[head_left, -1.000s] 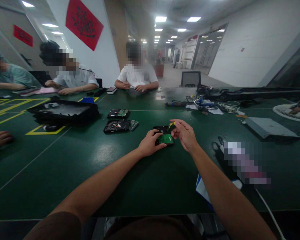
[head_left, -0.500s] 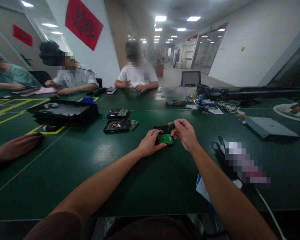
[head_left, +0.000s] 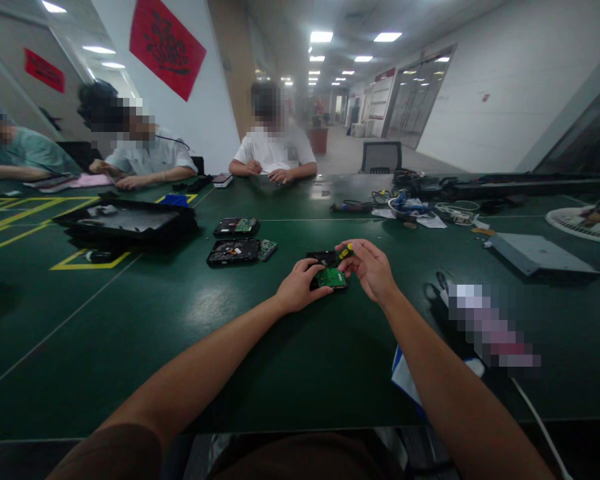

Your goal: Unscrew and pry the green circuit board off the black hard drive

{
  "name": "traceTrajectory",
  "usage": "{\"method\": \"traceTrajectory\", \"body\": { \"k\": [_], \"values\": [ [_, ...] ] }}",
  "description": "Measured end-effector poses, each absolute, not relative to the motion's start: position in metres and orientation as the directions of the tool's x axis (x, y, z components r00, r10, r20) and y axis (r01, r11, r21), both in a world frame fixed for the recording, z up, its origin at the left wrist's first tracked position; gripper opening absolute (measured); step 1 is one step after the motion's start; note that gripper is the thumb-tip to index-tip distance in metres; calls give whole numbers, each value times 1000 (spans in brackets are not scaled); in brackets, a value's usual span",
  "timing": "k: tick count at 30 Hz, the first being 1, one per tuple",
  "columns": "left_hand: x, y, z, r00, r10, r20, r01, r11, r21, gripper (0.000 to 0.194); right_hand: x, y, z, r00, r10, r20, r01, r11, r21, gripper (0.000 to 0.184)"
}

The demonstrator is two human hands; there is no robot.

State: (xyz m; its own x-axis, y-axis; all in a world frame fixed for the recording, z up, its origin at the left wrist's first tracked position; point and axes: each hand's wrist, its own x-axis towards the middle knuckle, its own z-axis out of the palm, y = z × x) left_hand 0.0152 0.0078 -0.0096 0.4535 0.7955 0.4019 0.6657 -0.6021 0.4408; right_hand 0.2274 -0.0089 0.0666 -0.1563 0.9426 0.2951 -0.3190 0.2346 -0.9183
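My left hand (head_left: 301, 285) grips the near-left edges of a hard drive (head_left: 332, 278) that lies with its green circuit board facing up. Between the thumb and fingers of my right hand (head_left: 370, 268) is a screwdriver (head_left: 347, 251) with a yellow and black handle, held over the board. Its tip is too small to make out. Just behind the drive lies a black part (head_left: 322, 258), partly covered by my fingers. To the left are an opened hard drive (head_left: 234, 253), a small loose circuit board (head_left: 268, 250) and another drive (head_left: 236, 227).
Stacked black trays (head_left: 125, 223) stand at the left. A grey metal box (head_left: 545, 255) lies at the right, with cables (head_left: 410, 203) behind it. A white cloth with blue edges (head_left: 407, 380) is by my right forearm. Several people sit across the green table (head_left: 260, 360).
The screwdriver has turned in my right fingers, so its yellow markings now show. Another person's hand at the left has drawn back out of view. My left hand keeps its place.
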Motion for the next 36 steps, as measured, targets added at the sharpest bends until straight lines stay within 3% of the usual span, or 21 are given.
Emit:
{"method": "traceTrajectory", "body": {
  "k": [11, 24, 31, 36],
  "values": [
    [15, 7, -8, 453, 804, 385, 670, -592, 448, 65, 229, -8, 66, -125, 945, 303, -263, 263, -928, 28],
    [16, 9, -9, 448, 803, 391, 666, -593, 453, 64, 229, -8, 68, -139, 950, 279, -294, 229, -928, 35],
    [16, 10, -11, 455, 798, 395, 660, -600, 452, 65, 228, -7, 65, -127, 946, 300, -275, 257, -927, 27],
    [16, 8, -9, 454, 803, 387, 668, -594, 448, 65, 228, -8, 66, -159, 944, 289, -309, 231, -923, 31]
  ]
}}
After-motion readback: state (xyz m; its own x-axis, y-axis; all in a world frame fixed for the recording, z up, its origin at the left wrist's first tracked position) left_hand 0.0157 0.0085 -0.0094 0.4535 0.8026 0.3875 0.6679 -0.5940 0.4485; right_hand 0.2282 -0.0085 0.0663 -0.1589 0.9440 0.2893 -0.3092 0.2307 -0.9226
